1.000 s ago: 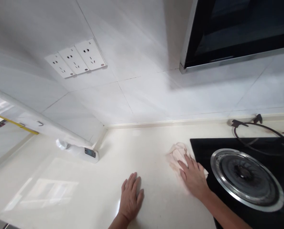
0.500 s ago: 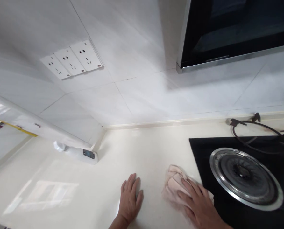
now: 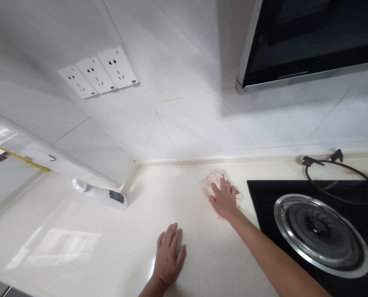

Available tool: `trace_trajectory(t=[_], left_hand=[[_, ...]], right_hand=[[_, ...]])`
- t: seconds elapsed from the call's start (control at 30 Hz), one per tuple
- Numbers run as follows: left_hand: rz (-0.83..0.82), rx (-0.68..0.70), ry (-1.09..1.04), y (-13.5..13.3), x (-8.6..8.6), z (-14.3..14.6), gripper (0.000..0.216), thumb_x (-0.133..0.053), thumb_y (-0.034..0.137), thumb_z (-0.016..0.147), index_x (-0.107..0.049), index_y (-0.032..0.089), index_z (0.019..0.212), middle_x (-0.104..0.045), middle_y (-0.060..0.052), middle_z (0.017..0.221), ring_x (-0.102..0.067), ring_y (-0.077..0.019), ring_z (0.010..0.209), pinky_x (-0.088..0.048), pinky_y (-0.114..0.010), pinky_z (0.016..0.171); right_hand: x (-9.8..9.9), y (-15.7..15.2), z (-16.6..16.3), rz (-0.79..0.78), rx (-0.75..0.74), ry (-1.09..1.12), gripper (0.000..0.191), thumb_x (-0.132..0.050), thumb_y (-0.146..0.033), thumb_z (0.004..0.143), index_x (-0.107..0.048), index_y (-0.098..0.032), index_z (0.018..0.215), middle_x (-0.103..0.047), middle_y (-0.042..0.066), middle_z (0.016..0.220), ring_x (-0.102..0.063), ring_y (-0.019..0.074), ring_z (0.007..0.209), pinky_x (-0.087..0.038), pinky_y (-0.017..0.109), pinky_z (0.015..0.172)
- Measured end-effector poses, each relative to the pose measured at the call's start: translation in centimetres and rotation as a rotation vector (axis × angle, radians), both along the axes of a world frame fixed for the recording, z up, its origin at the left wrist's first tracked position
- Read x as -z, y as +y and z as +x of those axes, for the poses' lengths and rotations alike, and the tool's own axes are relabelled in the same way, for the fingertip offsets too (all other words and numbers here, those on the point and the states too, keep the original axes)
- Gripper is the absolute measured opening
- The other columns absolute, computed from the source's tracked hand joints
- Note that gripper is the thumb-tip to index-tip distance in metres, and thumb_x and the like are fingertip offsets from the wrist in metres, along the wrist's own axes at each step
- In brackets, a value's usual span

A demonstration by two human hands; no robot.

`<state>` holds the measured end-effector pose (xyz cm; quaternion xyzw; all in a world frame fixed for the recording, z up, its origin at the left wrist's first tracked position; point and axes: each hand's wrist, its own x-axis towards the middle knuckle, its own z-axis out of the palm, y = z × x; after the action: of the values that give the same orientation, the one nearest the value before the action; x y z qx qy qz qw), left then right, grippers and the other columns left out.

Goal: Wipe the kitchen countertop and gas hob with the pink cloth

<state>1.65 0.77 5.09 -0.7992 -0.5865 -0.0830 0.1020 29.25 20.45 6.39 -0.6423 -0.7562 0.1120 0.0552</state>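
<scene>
The right hand (image 3: pixel 225 200), fingers spread, lies flat over a crumpled pale-pink cloth (image 3: pixel 215 175), likely to press it evenly on the glossy cream desk (image 3: pixel 171 198) beside the black glass hob (image 3: pixel 262 202). The left hand (image 3: pixel 169 255), palm down and loosely spread, probably steadies the body.

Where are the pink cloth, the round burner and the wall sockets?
Pink cloth (image 3: pixel 213 176): head view, its crumpled far part.
Round burner (image 3: pixel 318 225): head view, its dark middle.
Wall sockets (image 3: pixel 98 75): head view, the middle plate.

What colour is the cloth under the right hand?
The cloth is pale pink, clearest in the head view.
</scene>
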Motion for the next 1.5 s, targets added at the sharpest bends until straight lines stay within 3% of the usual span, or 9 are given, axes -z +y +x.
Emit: trace_trajectory(t=[0.13,0.27,0.5,0.73,0.93,1.17,1.33,1.43,1.5], left_hand=[[0.009,0.007,0.012,0.0,0.1,-0.1,0.052,-0.054,0.034,0.098,-0.05,0.022,0.148,-0.049,-0.013,0.159,-0.043,-0.0266,0.148,-0.034,-0.048,0.117],[0.011,0.012,0.019,0.0,0.0,-0.1,0.052,-0.054,0.033,0.098,-0.051,0.022,0.148,-0.049,-0.013,0.159,-0.043,-0.0266,0.148,-0.032,-0.047,0.118],[-0.003,0.015,0.0,0.0,-0.2,-0.1,0.052,-0.055,0.035,0.097,-0.052,0.022,0.148,-0.049,-0.012,0.159,-0.045,-0.0278,0.146,-0.033,-0.047,0.118],[0.022,0.01,-0.001,0.1,-0.3,0.0,0.052,-0.055,0.032,0.097,-0.051,0.022,0.148,-0.051,-0.012,0.157,-0.047,-0.0272,0.145,-0.034,-0.046,0.118],[0.021,0.014,-0.007,0.1,-0.4,0.1,0.051,-0.054,0.032,0.098,-0.051,0.021,0.148,-0.051,-0.012,0.158,-0.046,-0.027,0.146,-0.034,-0.047,0.118],[-0.008,-0.004,-0.041,0.0,-0.3,0.2,0.053,-0.053,0.034,0.098,-0.05,0.024,0.15,-0.05,-0.012,0.158,-0.046,-0.0285,0.146,-0.035,-0.048,0.117],[0.004,0.002,-0.051,0.0,-0.2,0.1,0.052,-0.054,0.034,0.097,-0.051,0.023,0.148,-0.051,-0.012,0.157,-0.047,-0.0283,0.145,-0.035,-0.048,0.117],[0.018,0.009,-0.044,0.1,-0.1,0.0,0.052,-0.054,0.033,0.097,-0.051,0.023,0.149,-0.051,-0.012,0.157,-0.047,-0.028,0.145,-0.034,-0.047,0.117],[0.031,0.013,-0.027,0.1,0.0,0.0,0.052,-0.055,0.033,0.097,-0.051,0.023,0.148,-0.051,-0.012,0.158,-0.047,-0.0275,0.145,-0.034,-0.046,0.117]], right_hand=[[0.1,-2.1,-4.4,0.031,-0.17,0.05,0.065,-0.047,-0.054,0.1,-0.038,-0.029,0.159,-0.016,0.014,0.173,-0.017,0.0445,0.155,-0.006,0.063,0.12],[0.5,-7.1,-5.1,0.083,-0.342,0.117,0.064,-0.049,-0.053,0.1,-0.038,-0.032,0.159,-0.013,0.011,0.174,-0.013,0.0408,0.157,-0.001,0.059,0.124],[0.8,-16.3,0.9,0.346,-0.489,0.194,0.069,-0.06,-0.031,0.093,-0.037,-0.035,0.158,-0.016,0.006,0.174,-0.022,0.0369,0.155,-0.01,0.055,0.124],[1.2,-20.2,7.2,0.506,-0.515,0.119,0.069,-0.067,-0.041,0.085,-0.048,-0.036,0.151,-0.036,0.006,0.167,-0.032,0.0346,0.149,-0.015,0.051,0.12],[2.5,-17.8,8.8,0.379,-0.56,0.157,0.06,-0.063,-0.046,0.09,-0.051,-0.04,0.149,-0.034,0.006,0.168,-0.035,0.0339,0.148,-0.019,0.055,0.119],[1.5,-8.4,8.6,0.168,-0.29,0.05,0.048,-0.05,-0.04,0.099,-0.057,-0.036,0.146,-0.038,0.01,0.165,-0.035,0.0344,0.149,-0.019,0.056,0.12],[0.4,-3.0,4.7,0.02,-0.087,-0.009,0.054,-0.041,-0.046,0.102,-0.048,-0.032,0.154,-0.026,0.011,0.17,-0.023,0.0383,0.155,-0.013,0.059,0.12],[0.5,-2.8,1.0,0.013,-0.039,-0.007,0.06,-0.041,-0.049,0.102,-0.043,-0.026,0.157,-0.023,0.017,0.171,-0.023,0.0442,0.153,-0.011,0.066,0.118],[0.8,-3.9,-1.1,0.024,-0.075,0.011,0.062,-0.044,-0.052,0.101,-0.041,-0.029,0.158,-0.02,0.015,0.172,-0.021,0.0432,0.155,-0.007,0.064,0.12]])
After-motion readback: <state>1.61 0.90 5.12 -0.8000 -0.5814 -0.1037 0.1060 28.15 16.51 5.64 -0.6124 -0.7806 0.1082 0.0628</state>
